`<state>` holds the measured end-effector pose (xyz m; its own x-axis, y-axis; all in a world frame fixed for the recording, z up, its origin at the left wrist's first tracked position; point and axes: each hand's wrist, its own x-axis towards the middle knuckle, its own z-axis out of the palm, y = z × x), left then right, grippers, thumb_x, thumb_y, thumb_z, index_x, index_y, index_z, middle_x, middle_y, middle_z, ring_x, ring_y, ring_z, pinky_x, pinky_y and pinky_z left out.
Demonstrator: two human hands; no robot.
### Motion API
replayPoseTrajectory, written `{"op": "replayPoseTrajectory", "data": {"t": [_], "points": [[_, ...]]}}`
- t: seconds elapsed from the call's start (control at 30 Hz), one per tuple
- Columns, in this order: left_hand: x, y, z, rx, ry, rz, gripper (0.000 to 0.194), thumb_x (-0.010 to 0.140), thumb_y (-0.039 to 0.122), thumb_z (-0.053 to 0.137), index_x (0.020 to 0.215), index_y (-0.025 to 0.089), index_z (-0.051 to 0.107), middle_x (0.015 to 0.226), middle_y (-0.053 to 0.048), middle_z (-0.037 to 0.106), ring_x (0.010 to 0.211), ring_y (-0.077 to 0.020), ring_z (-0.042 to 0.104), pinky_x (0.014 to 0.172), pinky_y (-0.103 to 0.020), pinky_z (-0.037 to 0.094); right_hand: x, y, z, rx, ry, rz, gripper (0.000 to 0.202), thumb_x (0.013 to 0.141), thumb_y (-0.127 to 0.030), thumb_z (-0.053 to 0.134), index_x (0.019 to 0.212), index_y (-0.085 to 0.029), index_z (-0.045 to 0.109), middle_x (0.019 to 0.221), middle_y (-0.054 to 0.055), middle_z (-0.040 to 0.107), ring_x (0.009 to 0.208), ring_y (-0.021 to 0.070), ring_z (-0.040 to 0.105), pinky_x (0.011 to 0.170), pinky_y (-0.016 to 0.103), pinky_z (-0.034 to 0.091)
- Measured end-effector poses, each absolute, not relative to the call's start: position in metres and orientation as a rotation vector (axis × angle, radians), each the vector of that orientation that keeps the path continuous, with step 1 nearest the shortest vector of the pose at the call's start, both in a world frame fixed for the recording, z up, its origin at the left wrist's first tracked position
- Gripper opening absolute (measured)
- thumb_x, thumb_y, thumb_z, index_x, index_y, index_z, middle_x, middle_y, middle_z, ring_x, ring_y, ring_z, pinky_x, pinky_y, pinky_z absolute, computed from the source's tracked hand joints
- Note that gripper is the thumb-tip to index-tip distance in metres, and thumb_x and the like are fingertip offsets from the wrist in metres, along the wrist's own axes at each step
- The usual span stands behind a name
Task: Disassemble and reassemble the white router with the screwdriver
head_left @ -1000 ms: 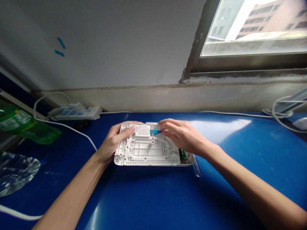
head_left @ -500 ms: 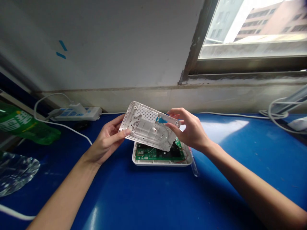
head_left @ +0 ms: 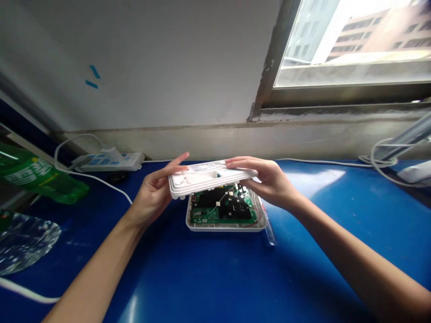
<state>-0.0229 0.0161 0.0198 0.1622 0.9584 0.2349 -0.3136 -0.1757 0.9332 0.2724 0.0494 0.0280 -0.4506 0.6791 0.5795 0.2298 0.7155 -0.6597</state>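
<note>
A white plastic cover (head_left: 198, 178) is held between both hands, tilted above an open device. My left hand (head_left: 156, 186) grips its left end, thumb and fingers closed around the edge. On the right end, my right hand (head_left: 266, 177) clasps the cover with fingers on top and thumb beneath. Below lies a white housing (head_left: 227, 229) with a green circuit board (head_left: 208, 215), black shielding and thin wires inside. Part of the housing's far side is hidden by the cover. Beside its right edge rests a clear screwdriver (head_left: 270, 231) with a red part.
At the back left are a white power strip (head_left: 133, 161) with a plugged-in adapter and a black object (head_left: 116, 176). A green bottle (head_left: 47, 177) and a clear plastic bottle (head_left: 30, 240) lie at the left. Cables (head_left: 380, 161) coil near the back right, on the blue table (head_left: 202, 278).
The cover has been tipped from showing its inner side to lying nearly flat, edge toward me. My right hand has turned over its right end. More of the circuit board shows now.
</note>
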Motion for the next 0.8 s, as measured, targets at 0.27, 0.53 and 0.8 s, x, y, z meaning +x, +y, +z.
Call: {"op": "replayPoseTrajectory", "data": {"t": [0.27,0.53,0.8], "points": [[-0.016,0.017,0.024,0.822,0.911,1.241,0.067,0.082,0.009,0.07,0.147,0.022,0.061,0.113,-0.009,0.08,0.09,-0.02,0.079,0.073,-0.023,0.063,0.283,0.021,0.017,-0.719,-2.125,0.158,0.063,0.09,0.003,0.058,0.142,-0.031,0.068,0.154,0.007,0.06,0.149,0.028,0.05,0.12,0.058,0.047],[-0.011,0.011,0.03,0.907,0.938,1.152,0.079,0.079,0.016,0.088,0.148,0.029,0.052,0.111,-0.006,0.079,0.078,-0.017,0.076,0.065,-0.022,0.062,0.295,0.007,0.006,-0.77,-2.275,0.244,0.073,0.088,0.002,0.06,0.153,-0.031,0.056,0.167,0.01,0.044,0.157,0.0323,0.035,0.12,0.063,0.044],[-0.016,0.011,0.024,0.953,0.89,1.132,0.087,0.083,0.018,0.087,0.156,0.034,0.043,0.115,-0.008,0.079,0.089,-0.0215,0.079,0.072,-0.026,0.064,0.319,0.003,0.017,-0.954,-2.345,0.482,0.084,0.082,-0.041,0.087,0.158,-0.037,0.05,0.175,0.01,0.028,0.154,0.043,0.038,0.114,0.062,0.049]]}}
